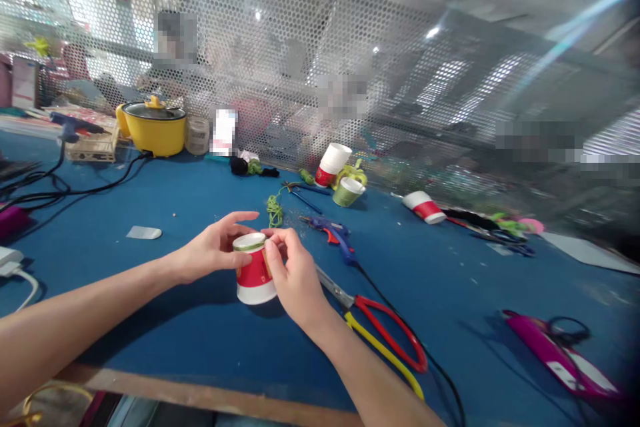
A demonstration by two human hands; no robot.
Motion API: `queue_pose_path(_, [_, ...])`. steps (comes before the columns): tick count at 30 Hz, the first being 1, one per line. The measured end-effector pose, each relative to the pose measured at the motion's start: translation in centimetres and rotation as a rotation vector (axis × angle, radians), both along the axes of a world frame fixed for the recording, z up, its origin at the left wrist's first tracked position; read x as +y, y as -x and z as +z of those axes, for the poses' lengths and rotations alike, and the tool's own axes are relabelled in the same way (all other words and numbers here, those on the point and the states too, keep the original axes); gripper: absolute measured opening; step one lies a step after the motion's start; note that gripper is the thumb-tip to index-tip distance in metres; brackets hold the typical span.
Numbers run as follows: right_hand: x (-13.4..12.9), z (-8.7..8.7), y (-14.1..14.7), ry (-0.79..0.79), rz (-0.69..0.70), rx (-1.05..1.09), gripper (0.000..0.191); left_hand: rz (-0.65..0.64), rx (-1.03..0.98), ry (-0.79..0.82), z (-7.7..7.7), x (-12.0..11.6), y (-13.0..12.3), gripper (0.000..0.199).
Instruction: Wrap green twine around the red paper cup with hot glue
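A red and white paper cup (254, 275) stands close to the table's front, its narrower end up. A thin green band, apparently yarn, runs round that upper edge. My left hand (215, 250) holds the cup from the left, thumb on its side and index finger raised behind. On the other side my right hand (295, 273) is closed at the upper right of the cup, thumb and fingers pinched at the green band. Whether a yarn end lies between those fingers is hidden. Loose green yarn (275, 210) lies just beyond the cup.
Right of my hands lie a blue glue gun (336, 235) and scissors (385, 330) with red and yellow handles. Behind stand stacked paper cups (334, 161) and a green-wrapped cup (349, 192). A yellow electric pot (155, 128) is at back left, before a perforated metal screen (280, 47).
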State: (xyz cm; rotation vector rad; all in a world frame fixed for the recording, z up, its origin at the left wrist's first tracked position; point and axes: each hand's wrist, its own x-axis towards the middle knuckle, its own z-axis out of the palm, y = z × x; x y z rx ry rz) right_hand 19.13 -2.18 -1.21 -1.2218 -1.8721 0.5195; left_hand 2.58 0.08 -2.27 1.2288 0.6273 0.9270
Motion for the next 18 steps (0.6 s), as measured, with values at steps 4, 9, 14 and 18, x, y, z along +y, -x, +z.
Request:
queue_pose_path(4, [0.0,-0.4,0.1,-0.049,-0.015,-0.038,0.01,0.0,0.008,-0.011,0.2,-0.1,0.0,0.066])
queue_pose_path(9, [-0.2,-0.7,0.4,-0.147,-0.019,-0.079,0.009,0.018,0.065,-0.045,0.4,-0.1,0.1,0.06])
queue_pose_path(14, [-0.5,-0.7,0.7,-0.222,-0.017,-0.125,0.008,0.034,0.132,-0.058,0.8,0.0,0.4,0.051])
queue_pose_path(18, [-0.7,-0.7,0.8,-0.249,-0.005,-0.149,0.008,0.043,0.208,-0.073,1.4,0.0,0.6,0.05])
